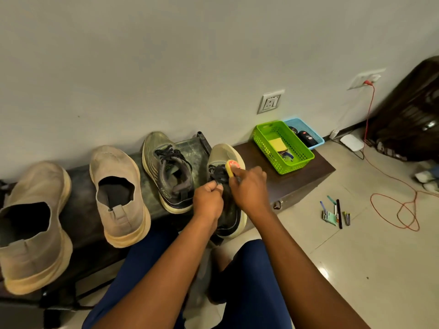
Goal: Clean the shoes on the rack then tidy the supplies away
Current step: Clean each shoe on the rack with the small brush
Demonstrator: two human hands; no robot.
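Several shoes stand in a row on a low dark rack [80, 210] against the wall. Two beige slip-ons [35, 224] [118, 193] are at the left. An olive laced sneaker [166, 169] stands beside its mate [225, 157], the rightmost shoe. My left hand [207, 200] pinches the black laces of that rightmost sneaker. My right hand [249, 188] grips a small yellow sponge with an orange-pink face [231, 167] and presses it on the sneaker's tongue. A green basket [299, 162] with a yellow cloth [278, 144] sits on the rack's right end.
A blue basket [316, 136] holding dark containers stands behind the green one. Pens and small stationery [335, 213] lie on the tiled floor to the right. An orange cable [403, 210] loops across the floor from a wall socket. A dark bag leans at far right.
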